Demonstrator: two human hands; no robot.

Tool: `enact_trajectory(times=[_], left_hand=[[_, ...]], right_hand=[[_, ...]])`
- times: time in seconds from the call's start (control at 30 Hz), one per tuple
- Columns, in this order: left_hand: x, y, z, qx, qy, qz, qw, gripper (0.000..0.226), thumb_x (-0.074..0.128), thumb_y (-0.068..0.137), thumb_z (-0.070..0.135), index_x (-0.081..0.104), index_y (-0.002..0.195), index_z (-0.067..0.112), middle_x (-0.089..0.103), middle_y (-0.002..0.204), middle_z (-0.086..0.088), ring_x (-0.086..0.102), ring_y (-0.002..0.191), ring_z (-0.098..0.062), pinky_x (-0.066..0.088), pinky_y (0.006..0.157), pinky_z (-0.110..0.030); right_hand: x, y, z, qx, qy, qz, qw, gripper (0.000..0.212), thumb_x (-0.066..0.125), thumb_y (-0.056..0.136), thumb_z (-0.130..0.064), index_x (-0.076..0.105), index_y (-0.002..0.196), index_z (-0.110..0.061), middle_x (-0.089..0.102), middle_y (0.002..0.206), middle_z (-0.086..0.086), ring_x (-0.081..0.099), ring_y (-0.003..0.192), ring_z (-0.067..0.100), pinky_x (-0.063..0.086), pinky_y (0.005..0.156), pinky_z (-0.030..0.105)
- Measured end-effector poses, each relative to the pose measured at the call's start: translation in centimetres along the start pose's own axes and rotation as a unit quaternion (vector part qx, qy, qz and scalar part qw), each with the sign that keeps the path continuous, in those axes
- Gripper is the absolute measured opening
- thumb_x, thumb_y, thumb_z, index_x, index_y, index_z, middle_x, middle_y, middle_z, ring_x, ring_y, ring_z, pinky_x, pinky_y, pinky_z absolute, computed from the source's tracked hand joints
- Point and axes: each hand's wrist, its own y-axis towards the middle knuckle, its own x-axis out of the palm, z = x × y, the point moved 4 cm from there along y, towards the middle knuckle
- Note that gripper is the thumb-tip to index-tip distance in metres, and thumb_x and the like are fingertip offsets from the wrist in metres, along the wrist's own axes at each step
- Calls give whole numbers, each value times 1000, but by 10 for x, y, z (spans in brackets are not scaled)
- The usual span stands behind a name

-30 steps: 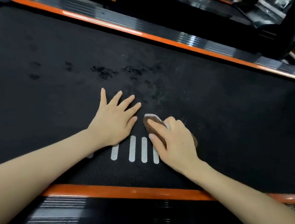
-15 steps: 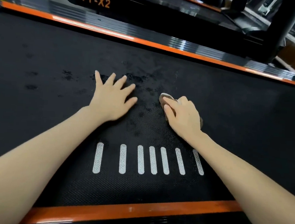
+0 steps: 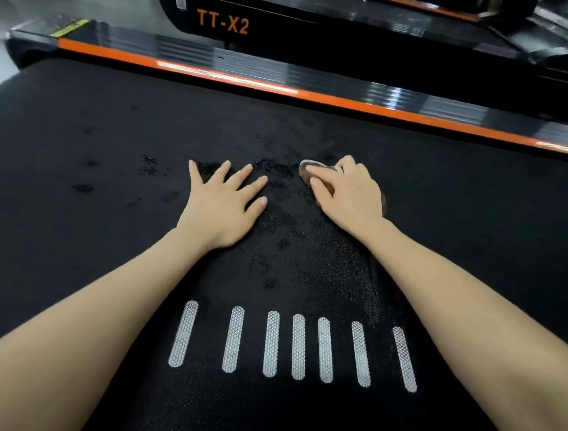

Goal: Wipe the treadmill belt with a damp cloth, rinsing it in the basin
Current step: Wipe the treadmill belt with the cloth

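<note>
Gripping cloth (image 3: 308, 170), right hand (image 3: 348, 196), left hand (image 3: 224, 203) flat

Black belt, orange trim — and a brown cloth.
The treadmill belt (image 3: 70, 232) is black with a fine dimpled weave. Seven white stripes (image 3: 271, 343) in a mesh print cross it near me, and darker glossy blotches (image 3: 269, 166) mottle its middle. The cloth (image 3: 305, 174) under my right grip (image 3: 349, 193) is brown with a pale edge. The side rail (image 3: 319, 97) shows a bright orange band below ribbed glossy black — the next treadmill (image 3: 358, 27) is black too, lettered "TT-X2" in orange. A yellow-green label (image 3: 68, 28) marks the rail's left end.
</note>
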Motion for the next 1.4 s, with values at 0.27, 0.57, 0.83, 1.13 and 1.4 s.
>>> enact_trajectory(times=[0.27, 0.57, 0.83, 1.13, 1.4], left_hand=[[-4, -4, 1, -12, 1, -12, 1000, 51, 17, 99, 48, 19, 148, 37, 15, 158, 6, 9, 146, -23, -4, 111, -62], [-5, -2, 5, -16, 6, -21, 1000, 51, 15, 99, 48, 17, 149, 35, 12, 158, 5, 7, 146, -25, -4, 111, -62], [-2, 0, 5, -3, 14, -4, 1000, 52, 16, 99, 47, 20, 149, 34, 16, 158, 2, 9, 145, -29, -2, 112, -61], [-9, 8, -2, 1, -7, 15, 1000, 64, 6, 90, 60, 35, 142, 38, 32, 153, 3, 22, 142, -27, -2, 111, -60], [-5, 48, -42, -30, 13, 1, 999, 59, 15, 97, 56, 25, 148, 29, 23, 156, -4, 17, 143, -32, 2, 111, -62]], right_hand=[[3, 3, 0, -15, -6, 22, 1000, 32, 44, 96, -39, 60, 123, -34, 51, 111, 10, 47, 92, 31, 40, 69, 37], [-19, -54, -32, -75, 37, -6, 996, 34, 41, 92, -44, 62, 118, -38, 53, 95, 6, 51, 81, 29, 45, 65, 37], [-7, -14, 1, -45, 41, -14, 998, 33, 41, 95, -44, 62, 120, -38, 54, 97, 3, 51, 86, 26, 47, 66, 35], [24, 60, 18, 92, 7, -14, 996, 34, 36, 99, -39, 57, 125, -39, 51, 110, 6, 49, 100, 29, 43, 80, 39], [18, 42, 2, 59, -11, -9, 998, 32, 41, 97, -39, 60, 122, -36, 53, 103, 8, 51, 91, 30, 42, 71, 36]])
